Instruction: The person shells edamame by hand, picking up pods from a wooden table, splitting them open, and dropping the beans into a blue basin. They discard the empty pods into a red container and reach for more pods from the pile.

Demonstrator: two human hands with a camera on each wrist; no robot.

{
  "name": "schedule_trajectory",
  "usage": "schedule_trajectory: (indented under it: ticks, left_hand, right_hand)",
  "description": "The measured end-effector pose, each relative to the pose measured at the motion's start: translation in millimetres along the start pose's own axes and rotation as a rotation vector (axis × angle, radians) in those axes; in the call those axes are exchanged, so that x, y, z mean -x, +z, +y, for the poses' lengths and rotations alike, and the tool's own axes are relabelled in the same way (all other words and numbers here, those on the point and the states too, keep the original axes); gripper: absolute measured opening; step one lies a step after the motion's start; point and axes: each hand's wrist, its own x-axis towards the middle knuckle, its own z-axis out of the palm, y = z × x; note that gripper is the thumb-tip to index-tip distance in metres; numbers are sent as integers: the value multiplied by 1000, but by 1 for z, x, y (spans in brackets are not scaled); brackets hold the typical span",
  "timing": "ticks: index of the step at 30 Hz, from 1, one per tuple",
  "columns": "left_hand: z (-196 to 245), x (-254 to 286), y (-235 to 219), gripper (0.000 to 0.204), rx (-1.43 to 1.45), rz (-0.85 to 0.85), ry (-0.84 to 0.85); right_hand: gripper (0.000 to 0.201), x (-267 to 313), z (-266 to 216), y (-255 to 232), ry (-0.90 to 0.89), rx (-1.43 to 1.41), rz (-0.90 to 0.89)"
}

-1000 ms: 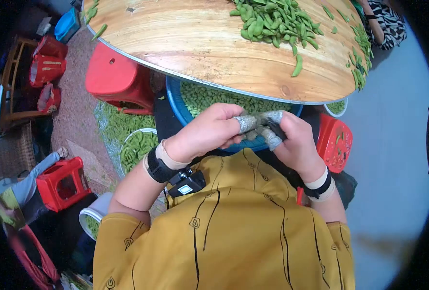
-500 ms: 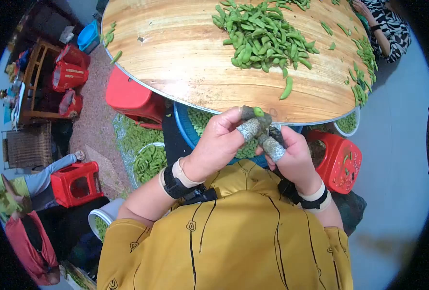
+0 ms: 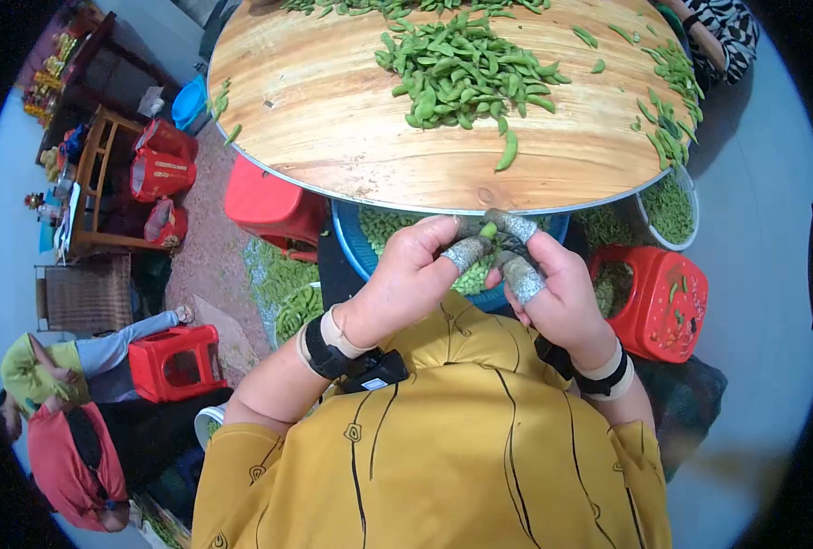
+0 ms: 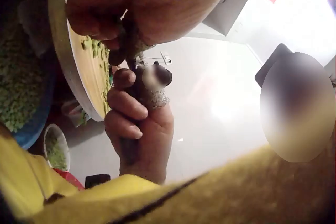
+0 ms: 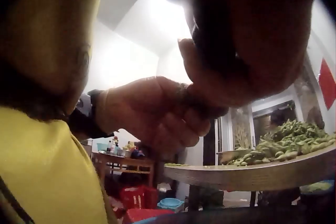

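Both hands meet just below the edge of a round wooden table [image 3: 333, 137], over a blue basin [image 3: 351, 240] of shelled green beans [image 3: 472, 276]. My left hand [image 3: 415, 265], its fingertips wrapped in grey tape, pinches a green pod [image 3: 489, 231] between thumb and fingers. My right hand [image 3: 553, 284], also taped at the fingertips, is curled against the same pod from the other side; the hidden fingertips leave its exact hold unclear. In the left wrist view the right hand [image 4: 142, 124] has curled fingers. A pile of pods [image 3: 461, 73] lies on the table.
Red stools [image 3: 269, 197] stand left and right of the basin. A white bucket of beans [image 3: 670, 209] is under the table's right edge, and a tub of pods [image 3: 298, 313] is at the left. Other people sit at the lower left and upper right.
The view has shifted, so the table and pile appear further left. The hands stay together; a green pod now shows between them, where none was plain a second ago.
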Motion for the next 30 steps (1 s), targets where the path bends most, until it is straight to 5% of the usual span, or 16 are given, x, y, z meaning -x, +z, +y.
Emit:
schedule_trajectory:
  ticks: [4, 6, 10, 12, 13, 14, 17, 21, 23, 27, 29, 30]
  left_hand:
    - [5, 1, -1, 20, -330, 20, 121]
    - [14, -1, -1, 14, -733, 69, 334]
    - [4, -10, -4, 13, -574, 52, 353]
    - [0, -13, -9, 16, 579, -118, -372]
    - [-9, -13, -13, 19, 875, -223, -386]
    - [-13, -14, -15, 19, 879, -221, -386]
    - [-21, -23, -20, 19, 1070, -221, -495]
    - [-29, -35, -25, 18, 988, -202, -561]
    - [-26, -39, -21, 17, 565, -165, -450]
    - [-23, -40, -29, 15, 408, -199, -478]
    - [-24, -39, -30, 14, 194, -206, -410]
    - [-24, -37, -30, 14, -24, -215, -338]
  right_hand:
    - [36, 1, 5, -2, -10, -111, -5]
    - [34, 1, 2, -6, 203, -367, -50]
    - [33, -4, 4, -9, 277, -592, -71]
    - [33, -6, -3, -8, 369, -730, -84]
    - [34, -9, 5, -8, 328, -782, -111]
    - [34, -11, 11, -7, 333, -780, -112]
    - [37, -21, 20, -3, -19, -216, 18]
    - [33, -38, 28, -11, -86, -186, 28]
    - [23, -42, 22, -16, 132, -112, 24]
    - [16, -48, 33, -15, 44, -34, 59]
    - [17, -48, 27, -17, -192, 692, 33]
    - [17, -48, 26, -14, -188, 689, 27]
